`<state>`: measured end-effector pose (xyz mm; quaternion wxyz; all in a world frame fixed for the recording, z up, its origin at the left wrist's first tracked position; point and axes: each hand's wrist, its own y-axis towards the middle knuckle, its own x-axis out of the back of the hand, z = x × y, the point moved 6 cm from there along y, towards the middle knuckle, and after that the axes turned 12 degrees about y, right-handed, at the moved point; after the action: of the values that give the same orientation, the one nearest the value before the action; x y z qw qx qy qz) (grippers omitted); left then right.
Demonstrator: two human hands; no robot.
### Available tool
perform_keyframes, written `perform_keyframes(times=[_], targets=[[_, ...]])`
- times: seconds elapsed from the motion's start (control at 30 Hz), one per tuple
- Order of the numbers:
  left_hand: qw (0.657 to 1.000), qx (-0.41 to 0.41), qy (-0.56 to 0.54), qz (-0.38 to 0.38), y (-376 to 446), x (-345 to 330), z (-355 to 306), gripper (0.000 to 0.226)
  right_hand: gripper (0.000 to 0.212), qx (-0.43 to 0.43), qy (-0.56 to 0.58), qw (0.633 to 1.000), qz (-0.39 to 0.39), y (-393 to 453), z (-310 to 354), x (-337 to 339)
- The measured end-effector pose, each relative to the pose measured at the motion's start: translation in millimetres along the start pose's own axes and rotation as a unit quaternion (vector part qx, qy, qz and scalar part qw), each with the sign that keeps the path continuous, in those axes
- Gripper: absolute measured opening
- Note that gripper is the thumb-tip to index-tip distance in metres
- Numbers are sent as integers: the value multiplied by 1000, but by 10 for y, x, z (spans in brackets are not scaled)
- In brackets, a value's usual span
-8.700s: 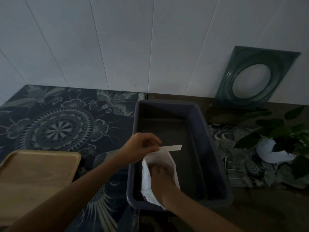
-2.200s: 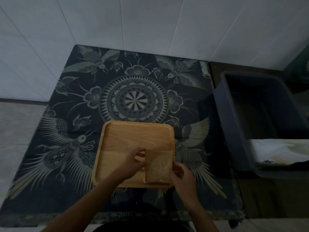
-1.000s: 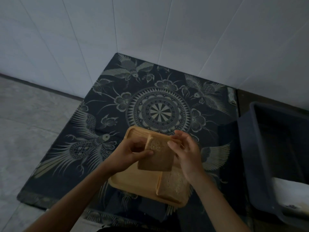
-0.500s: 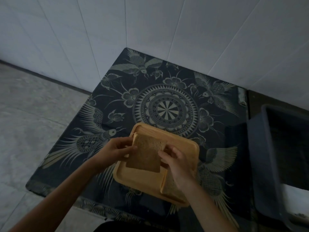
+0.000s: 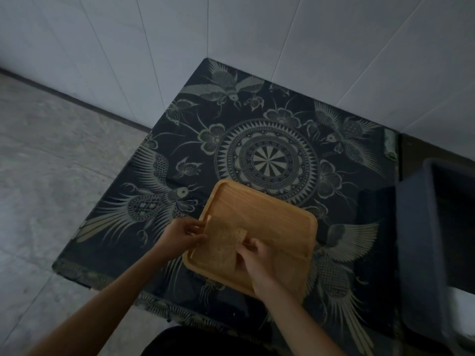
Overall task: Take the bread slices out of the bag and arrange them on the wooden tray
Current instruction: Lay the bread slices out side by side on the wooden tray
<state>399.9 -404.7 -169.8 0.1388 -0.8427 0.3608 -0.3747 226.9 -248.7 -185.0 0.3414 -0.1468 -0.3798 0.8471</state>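
The wooden tray (image 5: 280, 222) lies on the patterned table. A bread slice (image 5: 219, 244) rests flat or nearly flat in the tray's near left part. My left hand (image 5: 181, 235) pinches the slice's left edge. The fingers of my right hand (image 5: 253, 255) hold its right edge. A second slice (image 5: 289, 272) seems to lie in the tray's near right corner, partly under my right wrist and hard to make out in the dim light. A bit of the white bag (image 5: 465, 299) shows in the bin at the far right edge.
The dark blue plastic bin (image 5: 413, 240) stands right of the tray. The dark tabletop (image 5: 270, 160) with bird and mandala patterns reaches back to a white tiled wall. Its left edge drops to a grey floor (image 5: 51, 176).
Both hands have lowered the slice from a raised, tilted position down onto the tray's near left part. The view has shifted slightly.
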Motion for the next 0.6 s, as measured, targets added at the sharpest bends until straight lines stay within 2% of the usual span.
perform_keyframes(times=[0.23,0.37,0.6], targets=[[995,-18,90,-48,-47,20,10,24,30,-12,-11,1000,4,63,-141,-35],[988,-42,134,-71,-49,25,-26,22,22,-3,-28,999,15,45,-144,-42],[983,-51,155,-86,-51,3,-44,22,62,23,-98,995,7,-51,-135,-35]])
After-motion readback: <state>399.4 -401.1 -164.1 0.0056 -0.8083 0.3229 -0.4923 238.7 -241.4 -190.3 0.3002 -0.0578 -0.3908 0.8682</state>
